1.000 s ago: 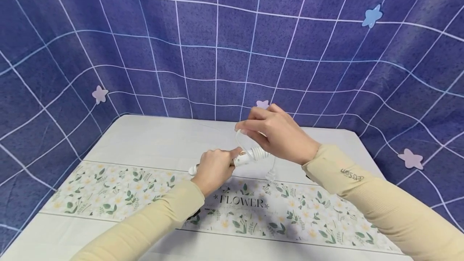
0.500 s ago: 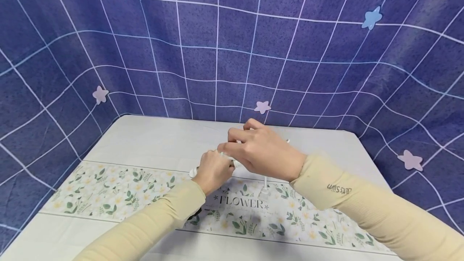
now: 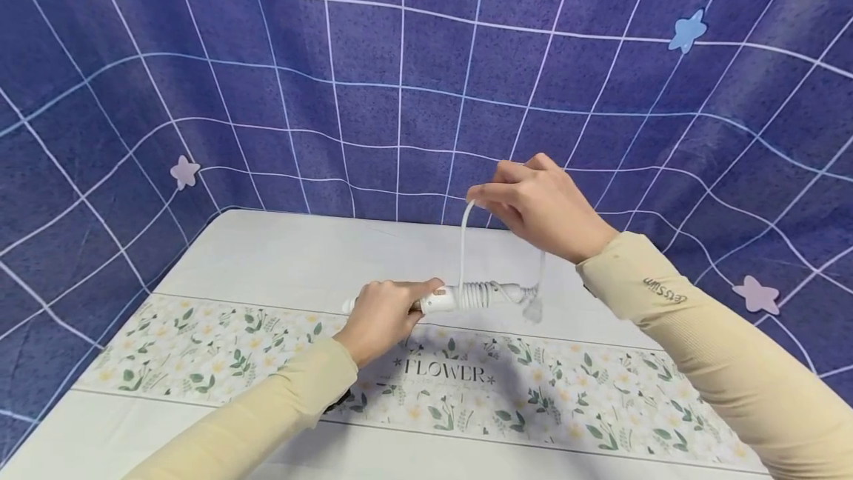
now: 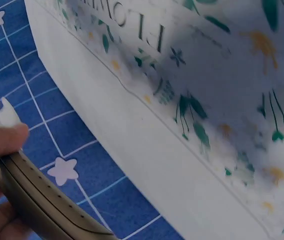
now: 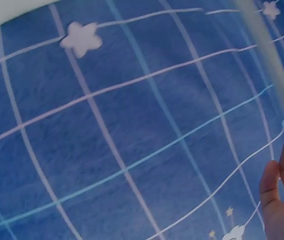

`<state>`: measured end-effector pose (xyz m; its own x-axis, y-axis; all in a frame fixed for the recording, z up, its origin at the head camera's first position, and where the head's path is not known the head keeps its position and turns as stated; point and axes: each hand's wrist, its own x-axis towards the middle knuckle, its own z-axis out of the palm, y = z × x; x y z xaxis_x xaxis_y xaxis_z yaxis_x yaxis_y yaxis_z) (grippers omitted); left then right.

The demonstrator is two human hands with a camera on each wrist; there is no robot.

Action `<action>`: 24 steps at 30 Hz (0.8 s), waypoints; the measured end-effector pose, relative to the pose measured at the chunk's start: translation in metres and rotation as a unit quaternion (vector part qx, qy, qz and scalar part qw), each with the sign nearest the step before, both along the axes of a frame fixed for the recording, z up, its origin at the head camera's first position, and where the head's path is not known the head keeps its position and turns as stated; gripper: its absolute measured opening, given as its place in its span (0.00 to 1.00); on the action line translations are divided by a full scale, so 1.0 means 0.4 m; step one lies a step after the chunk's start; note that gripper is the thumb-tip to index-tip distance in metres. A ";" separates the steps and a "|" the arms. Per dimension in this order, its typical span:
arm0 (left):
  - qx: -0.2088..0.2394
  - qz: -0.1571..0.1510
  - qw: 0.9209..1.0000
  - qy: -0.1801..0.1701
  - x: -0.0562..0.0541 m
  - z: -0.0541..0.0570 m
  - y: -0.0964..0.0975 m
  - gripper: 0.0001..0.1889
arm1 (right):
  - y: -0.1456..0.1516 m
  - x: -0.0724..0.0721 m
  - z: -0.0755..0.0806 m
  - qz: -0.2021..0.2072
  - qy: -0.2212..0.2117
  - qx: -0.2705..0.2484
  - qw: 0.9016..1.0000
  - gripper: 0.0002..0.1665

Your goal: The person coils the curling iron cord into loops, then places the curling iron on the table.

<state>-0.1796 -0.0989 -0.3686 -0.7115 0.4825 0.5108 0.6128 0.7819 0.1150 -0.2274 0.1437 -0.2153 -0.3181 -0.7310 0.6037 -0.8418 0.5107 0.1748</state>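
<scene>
My left hand point(image 3: 383, 313) grips a white and bronze hair straightener point(image 3: 438, 301) around its middle, holding it level above the table. White cord point(image 3: 475, 295) is wound in several turns about its right end. In the left wrist view, the bronze body point(image 4: 47, 197) shows a long seam and a row of small dots, with the thumb over one end. Up and to the right, my right hand point(image 3: 543, 206) pinches a lifted stretch of the cord, which arches down to the coils. A pale plug point(image 3: 532, 310) hangs below, slightly blurred. The right wrist view catches my fingers point(image 5: 271, 187) beside the cord point(image 5: 272, 65).
Under the hands lies a white tablecloth point(image 3: 280, 250) with a floral band point(image 3: 220, 350) printed "FLOWER". A blue grid-patterned curtain point(image 3: 360, 117) with star shapes rises behind the table and along both sides.
My right hand first dipped left and down close to the left hand, then rose up and right, drawing out a longer length of cord. The left hand stayed nearly in place, still gripping the straightener.
</scene>
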 end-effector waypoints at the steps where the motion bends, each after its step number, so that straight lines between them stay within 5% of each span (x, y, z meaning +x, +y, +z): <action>1: 0.001 -0.013 1.000 0.010 0.001 0.000 -0.001 0.27 | 0.007 -0.005 0.000 -0.002 0.000 0.005 1.000 0.11; 8: 0.002 -0.100 0.992 0.073 0.014 0.009 0.001 0.29 | 0.038 -0.033 -0.013 -0.017 0.019 0.065 0.998 0.13; 16: -0.008 -0.120 0.984 0.134 0.027 0.019 0.001 0.27 | 0.068 -0.053 -0.041 -0.041 -0.035 0.091 0.994 0.11; 24: -0.009 -0.133 0.976 0.170 0.034 0.030 -0.002 0.30 | 0.091 -0.063 -0.083 -0.039 -0.075 0.058 0.995 0.12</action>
<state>-0.1661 -0.0997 -0.3566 -0.3516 0.6380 0.6851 0.7942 0.5907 -0.1425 -0.2527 0.1803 -0.2484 -0.4567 -0.7627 0.4580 -0.8215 0.5591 0.1117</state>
